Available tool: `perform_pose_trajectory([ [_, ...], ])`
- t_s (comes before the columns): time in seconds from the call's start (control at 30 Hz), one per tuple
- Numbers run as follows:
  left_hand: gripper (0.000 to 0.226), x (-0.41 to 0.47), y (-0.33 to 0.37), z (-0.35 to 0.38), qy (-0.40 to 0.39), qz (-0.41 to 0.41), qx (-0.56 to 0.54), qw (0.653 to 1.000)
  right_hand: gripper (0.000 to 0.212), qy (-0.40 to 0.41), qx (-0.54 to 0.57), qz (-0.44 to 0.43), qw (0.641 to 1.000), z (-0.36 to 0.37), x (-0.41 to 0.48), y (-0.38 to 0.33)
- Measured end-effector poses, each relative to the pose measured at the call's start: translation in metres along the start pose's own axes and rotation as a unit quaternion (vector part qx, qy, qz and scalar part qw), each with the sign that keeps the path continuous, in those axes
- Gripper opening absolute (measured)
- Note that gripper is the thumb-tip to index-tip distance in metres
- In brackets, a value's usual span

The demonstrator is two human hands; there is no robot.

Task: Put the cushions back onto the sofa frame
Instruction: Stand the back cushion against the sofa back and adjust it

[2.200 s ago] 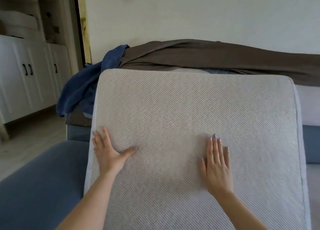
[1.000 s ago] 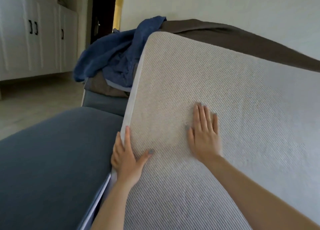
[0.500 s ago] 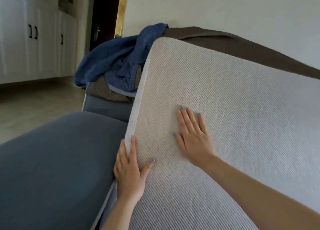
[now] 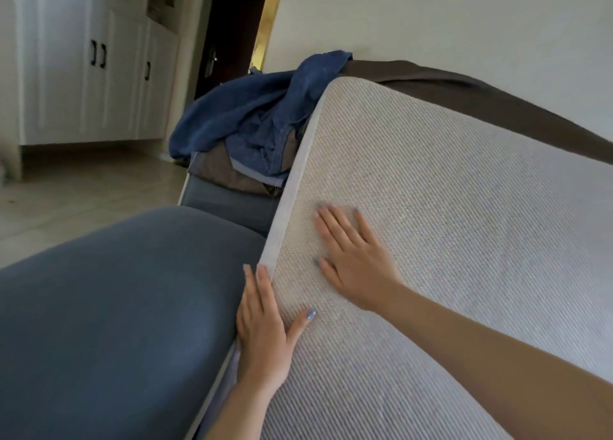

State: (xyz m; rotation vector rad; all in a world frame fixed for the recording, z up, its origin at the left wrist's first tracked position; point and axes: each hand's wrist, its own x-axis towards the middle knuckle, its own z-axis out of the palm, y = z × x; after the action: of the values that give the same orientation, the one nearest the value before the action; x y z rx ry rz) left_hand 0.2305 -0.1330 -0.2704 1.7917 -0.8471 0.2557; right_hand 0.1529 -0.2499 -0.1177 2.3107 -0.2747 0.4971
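A: Now, item one: progress. How does the task stand?

B: Entry: beige woven cushion [image 4: 447, 240], large, filling the view from centre out to 3 and 5 o'clock. Its left edge band touches a blue padded part [image 4: 116, 307] at 8 o'clock. Judged: laid on the sofa and being pressed home. Whether it sits fully in its place, cannot tell; the frame beneath is hidden.

A: Left to do?

B: Probably the final seating of this one. Further cushions: none identifiable. Noted at 12 o'clock, a crumpled blue cloth [image 4: 252, 118] heaped just beyond the cushion's far corner. At 1 to 2 o'clock, a brown cover [image 4: 497, 101] is draped along behind it.

A: Item two: hands.

B: Left hand [image 4: 262, 333], at 6 o'clock. Its fingers [image 4: 262, 283] are straight and held together, laid along the edge band where the cushion meets the blue padded part. The thumb is splayed onto the woven face. Touching, not clenching.
Right hand [image 4: 355, 260], at centre. Palm flat on the woven face, fingers [image 4: 331, 227] straight and slightly fanned, pointing toward 11 o'clock. Presses; holds nothing.

A: Surroundings?

B: White cupboards [image 4: 83, 58] at 10 o'clock, pale floor [image 4: 83, 181] at 9.
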Motion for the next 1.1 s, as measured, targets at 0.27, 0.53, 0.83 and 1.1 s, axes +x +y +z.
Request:
perform_pose_trajectory([
  [0.27, 0.104, -0.001, -0.005, -0.003, -0.013, 0.011, 0.002, 1.0, 0.066, -0.011, -0.011, -0.05, 0.999, -0.005, 0.016, -0.008],
  [0.53, 0.067, -0.008, -0.013, -0.01, 0.001, 0.062, 0.006, 0.998, 0.063, 0.017, 0.016, -0.068, 0.997, -0.015, 0.03, -0.03],
  [0.83, 0.068, -0.01, -0.011, -0.007, 0.002, 0.041, 0.019, 0.999, 0.06, 0.022, 0.012, -0.077, 0.997, -0.003, 0.008, -0.056],
  [1.1, 0.066, -0.011, -0.011, -0.009, 0.0, 0.054, 0.036, 0.998, 0.059, 0.036, 0.037, -0.092, 0.994, -0.003, -0.028, -0.053],
])
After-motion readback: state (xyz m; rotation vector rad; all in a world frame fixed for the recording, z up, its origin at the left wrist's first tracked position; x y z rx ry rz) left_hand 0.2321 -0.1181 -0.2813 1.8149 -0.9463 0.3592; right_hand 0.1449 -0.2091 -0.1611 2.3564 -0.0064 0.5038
